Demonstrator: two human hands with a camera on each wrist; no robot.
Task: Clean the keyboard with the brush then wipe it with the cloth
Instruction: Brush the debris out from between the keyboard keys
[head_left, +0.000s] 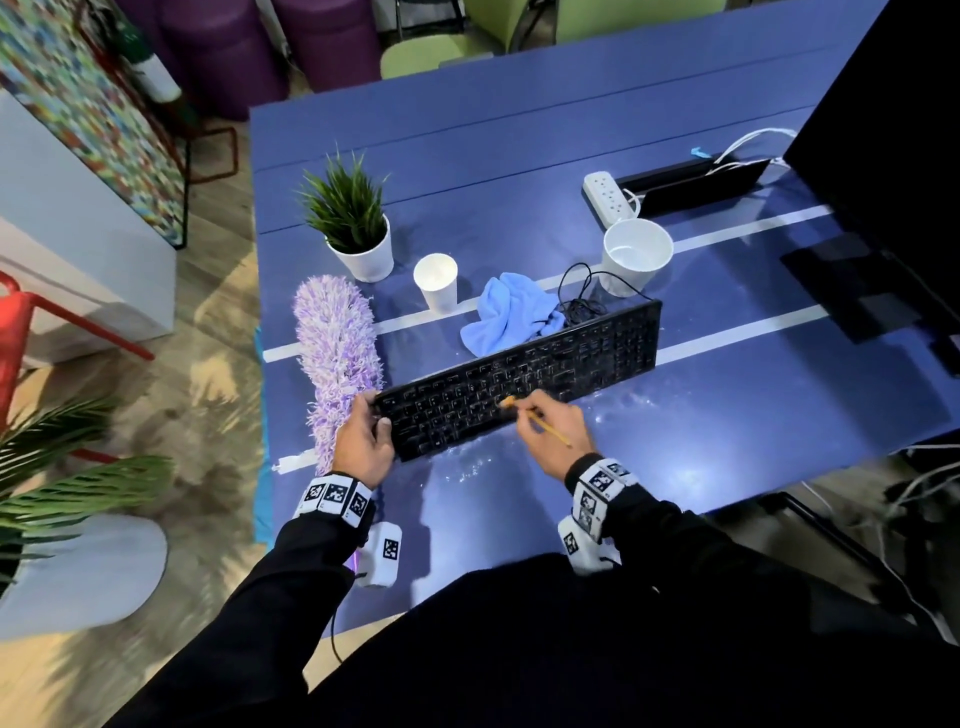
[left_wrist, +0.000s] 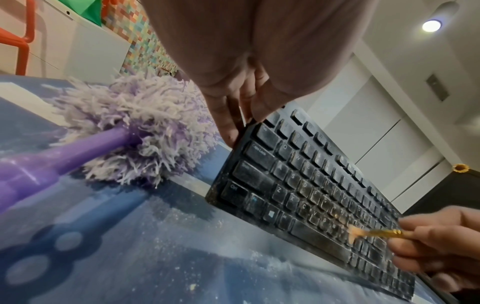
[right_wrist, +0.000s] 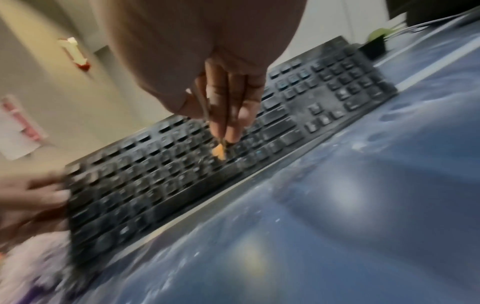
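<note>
**Lighting is decent, but the right wrist cam is a smeary mess**

Head view is evenly lit and fairly sharp, with wide-angle bending at the edges and soft glare on the table (head_left: 701, 415). Left wrist view is crisp on the keyboard (left_wrist: 311, 195); a ceiling lamp (left_wrist: 431, 25) glows top right, and the table shows blurry reflections. Right wrist view is motion-blurred all over, with washed-out glare patches on the table.

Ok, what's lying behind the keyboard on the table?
Right behind the keyboard lie a crumpled blue cloth and a coiled black cable, with two white cups further back. The keyboard's far edge covers part of the cloth and cable.
</note>
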